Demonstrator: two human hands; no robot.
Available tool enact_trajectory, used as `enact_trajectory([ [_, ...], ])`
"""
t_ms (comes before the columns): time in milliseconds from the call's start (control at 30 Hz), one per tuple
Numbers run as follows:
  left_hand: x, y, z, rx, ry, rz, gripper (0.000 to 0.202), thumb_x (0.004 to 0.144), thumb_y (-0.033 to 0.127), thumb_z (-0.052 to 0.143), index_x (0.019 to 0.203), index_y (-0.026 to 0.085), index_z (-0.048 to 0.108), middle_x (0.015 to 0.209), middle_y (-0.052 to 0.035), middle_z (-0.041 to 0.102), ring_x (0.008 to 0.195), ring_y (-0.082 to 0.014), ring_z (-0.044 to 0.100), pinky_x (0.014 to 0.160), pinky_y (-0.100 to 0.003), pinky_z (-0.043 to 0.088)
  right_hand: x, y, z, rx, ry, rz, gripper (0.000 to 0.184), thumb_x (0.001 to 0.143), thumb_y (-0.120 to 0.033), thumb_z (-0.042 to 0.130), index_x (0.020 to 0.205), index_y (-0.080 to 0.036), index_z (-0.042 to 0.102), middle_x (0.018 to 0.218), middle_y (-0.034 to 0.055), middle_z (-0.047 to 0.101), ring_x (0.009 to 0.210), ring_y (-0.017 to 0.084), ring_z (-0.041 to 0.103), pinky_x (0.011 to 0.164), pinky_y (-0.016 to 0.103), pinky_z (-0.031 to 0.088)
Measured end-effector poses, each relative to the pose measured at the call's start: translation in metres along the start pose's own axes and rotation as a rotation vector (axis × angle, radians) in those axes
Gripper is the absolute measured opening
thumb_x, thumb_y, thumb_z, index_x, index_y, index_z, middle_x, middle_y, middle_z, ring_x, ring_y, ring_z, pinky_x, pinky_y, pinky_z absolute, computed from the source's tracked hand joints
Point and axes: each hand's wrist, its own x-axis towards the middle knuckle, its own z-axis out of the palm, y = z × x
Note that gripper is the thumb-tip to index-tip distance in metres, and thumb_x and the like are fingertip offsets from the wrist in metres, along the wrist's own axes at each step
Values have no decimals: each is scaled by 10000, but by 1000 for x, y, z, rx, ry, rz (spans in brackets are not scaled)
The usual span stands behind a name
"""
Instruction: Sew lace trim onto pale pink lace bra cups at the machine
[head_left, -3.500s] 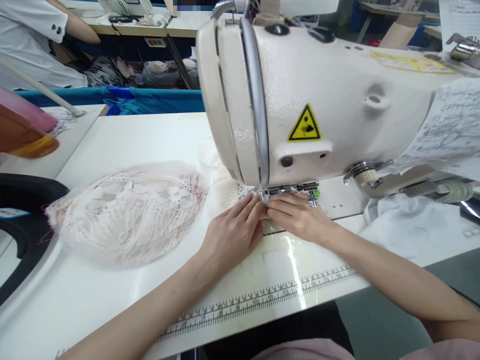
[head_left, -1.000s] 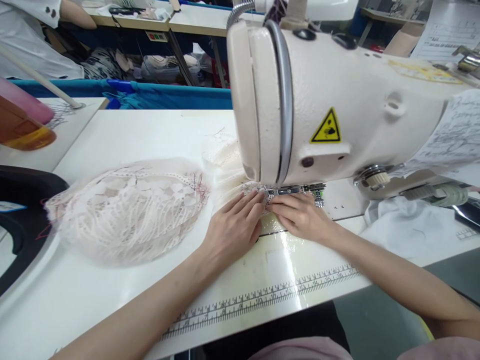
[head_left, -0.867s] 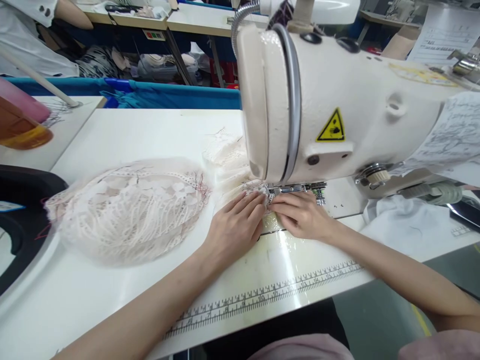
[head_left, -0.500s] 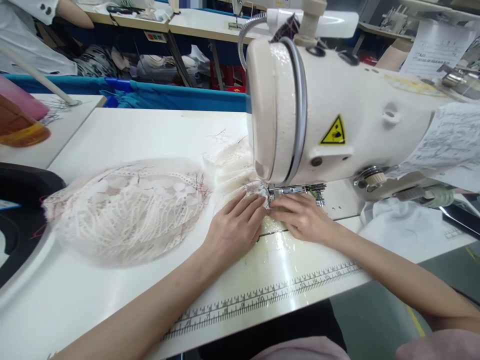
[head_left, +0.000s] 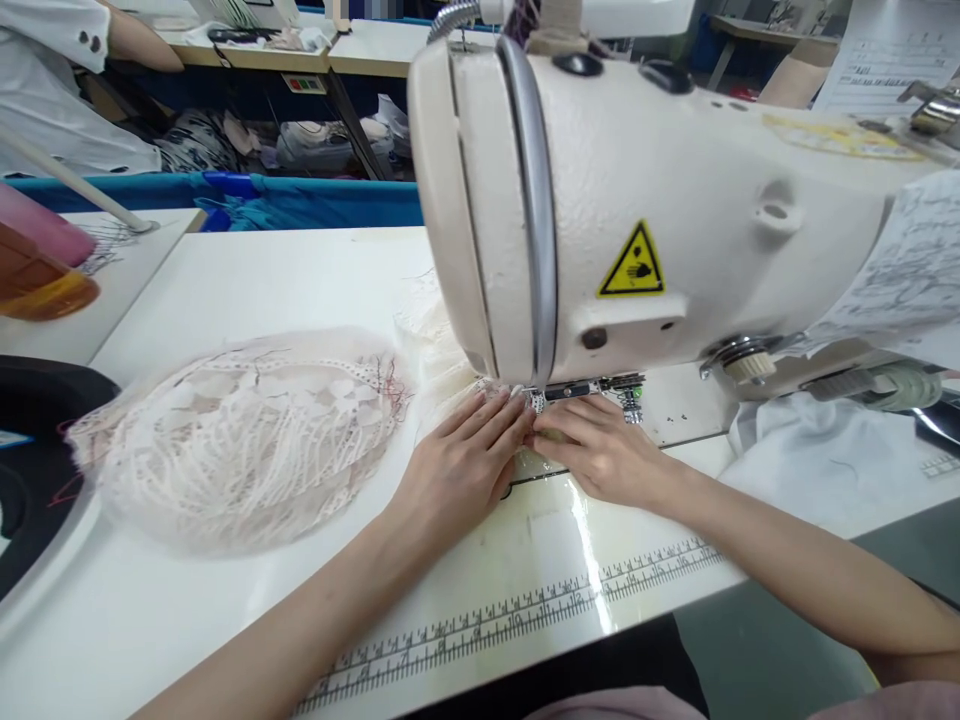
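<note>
My left hand [head_left: 461, 455] lies flat on cream lace fabric [head_left: 442, 370], fingers stretched toward the presser foot. Opposite it, my right hand [head_left: 604, 450] has its bent fingers and thumb closed on the edge of the lace, just right of the foot. The fingertips of both hands nearly meet in front of the sewing machine [head_left: 487, 220]. Its head hides the needle and part of the fabric behind it. Left of my hands, a separate bundle of pale lace and mesh [head_left: 240, 440] with loose reddish threads rests on the white table [head_left: 285, 270].
A printed ruler strip [head_left: 510, 625] runs along the table's front edge. White cloth [head_left: 817, 455] lies right of the machine bed. A black curved object [head_left: 52, 470] sits at the left edge, below an amber container [head_left: 45, 290]. Across the blue divider [head_left: 337, 203], another person's arm [head_left: 146, 42] shows.
The camera view has shifted, so the machine head appears larger and further left. Both hands stay by the presser foot, on the lace.
</note>
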Motion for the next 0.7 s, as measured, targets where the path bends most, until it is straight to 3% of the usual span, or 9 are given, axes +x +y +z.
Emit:
enact_trajectory([
  [700, 5, 2, 2, 98, 27, -4, 353, 919, 160, 452, 1223, 88, 615, 1268, -115, 623, 1151, -262, 616, 1026, -449, 500, 3, 1, 0, -102, 101, -39, 255, 932, -79, 431, 1037, -126, 658, 1081, 38, 712, 1059, 179, 596, 891, 346, 485],
])
